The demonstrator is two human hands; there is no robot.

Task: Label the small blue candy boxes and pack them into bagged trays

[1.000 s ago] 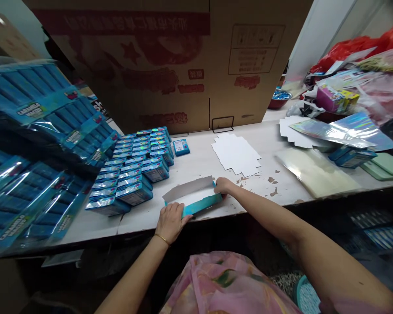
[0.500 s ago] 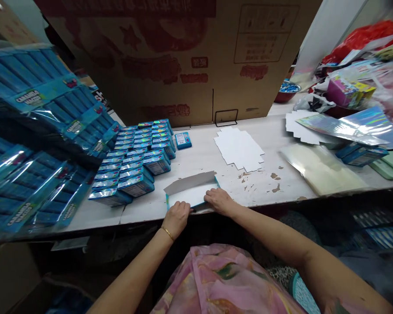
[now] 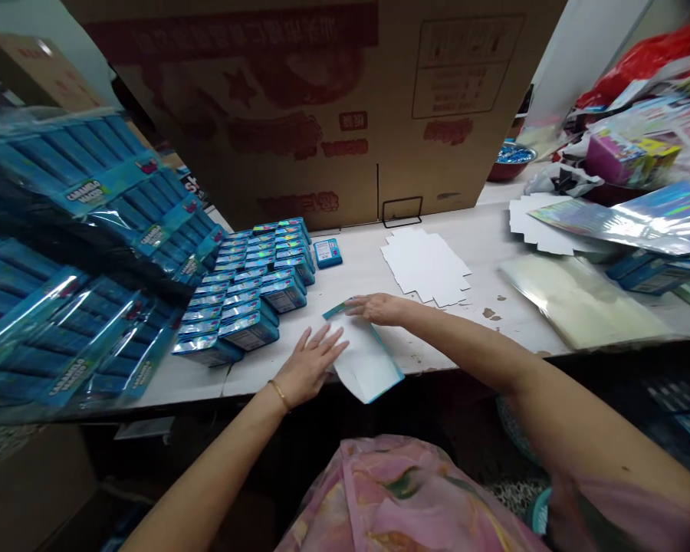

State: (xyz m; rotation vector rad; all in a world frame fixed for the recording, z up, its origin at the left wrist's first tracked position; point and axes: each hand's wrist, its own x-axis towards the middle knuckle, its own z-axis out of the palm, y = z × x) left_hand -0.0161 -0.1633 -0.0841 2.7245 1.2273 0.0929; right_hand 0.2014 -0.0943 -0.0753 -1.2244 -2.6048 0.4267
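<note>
On the worktop (image 3: 356,268), a white card blank (image 3: 368,360) with blue edges lay slanting, its long axis running away from the body; the right grip (image 3: 379,309), flat and open, rested on its far end, the nearer hand there; the left grip (image 3: 309,366), fingers spread wide, held nothing, just beside its edge; its underside was hidden.

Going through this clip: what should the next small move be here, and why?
Probably the left hand should come onto the folded white-and-blue carton to steady it: it lies askew on the table, the right hand is at its far end, and the left hand is open beside it.
</note>
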